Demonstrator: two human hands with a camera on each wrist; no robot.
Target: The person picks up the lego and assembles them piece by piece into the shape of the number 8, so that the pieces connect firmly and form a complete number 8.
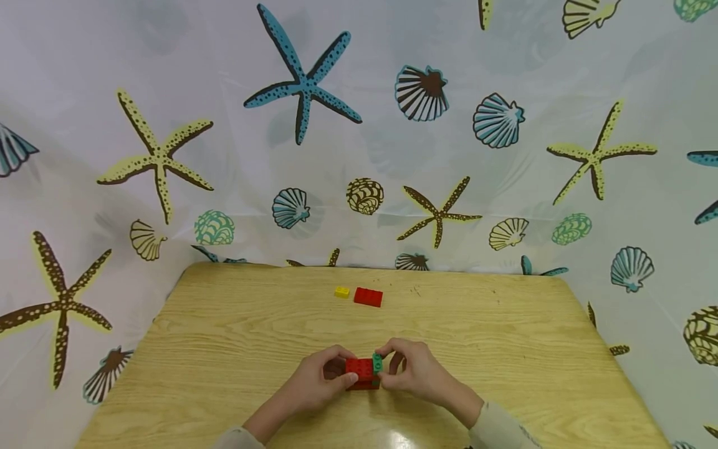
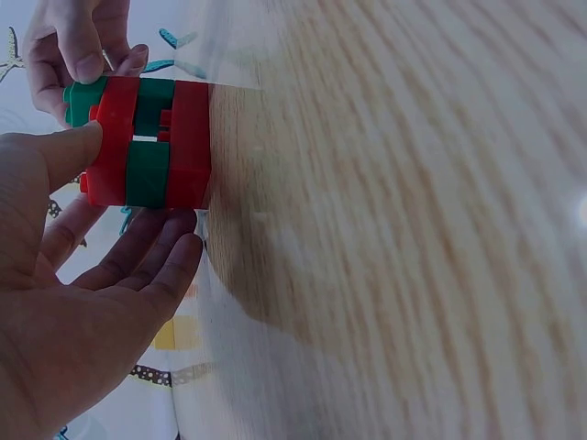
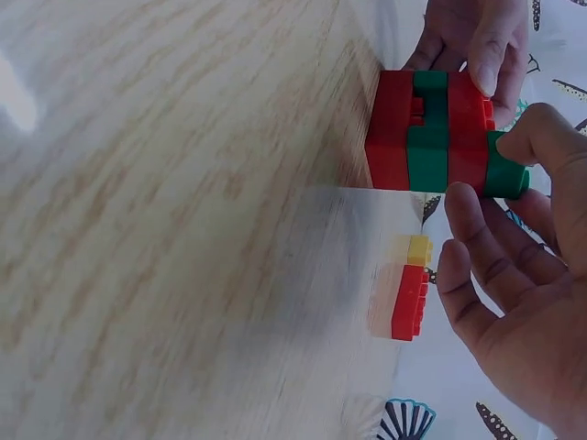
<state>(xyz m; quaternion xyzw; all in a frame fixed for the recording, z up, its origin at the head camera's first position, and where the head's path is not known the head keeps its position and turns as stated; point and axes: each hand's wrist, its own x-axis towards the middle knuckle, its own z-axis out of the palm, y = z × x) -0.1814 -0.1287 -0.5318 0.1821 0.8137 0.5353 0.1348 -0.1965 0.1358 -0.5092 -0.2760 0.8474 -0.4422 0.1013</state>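
A stack of toy building bricks [image 1: 359,369] stands on the table, with red bricks below and above and green bricks between them. My left hand [image 1: 316,380] holds its left end, the thumb on the near side and the fingers behind. At the right end, a small green brick [image 3: 505,170] sits on top of the upper red brick [image 3: 466,137]. My right hand [image 1: 417,371] pinches that green brick between thumb and fingers. In the left wrist view, a gap shows between the green middle bricks above the lower red brick [image 2: 190,147].
Farther back on the wooden table [image 1: 252,324] lie a small yellow brick [image 1: 341,292] and a longer red brick [image 1: 368,297], side by side. A white cloth [image 1: 348,162] printed with starfish and shells hangs behind the table and along its sides.
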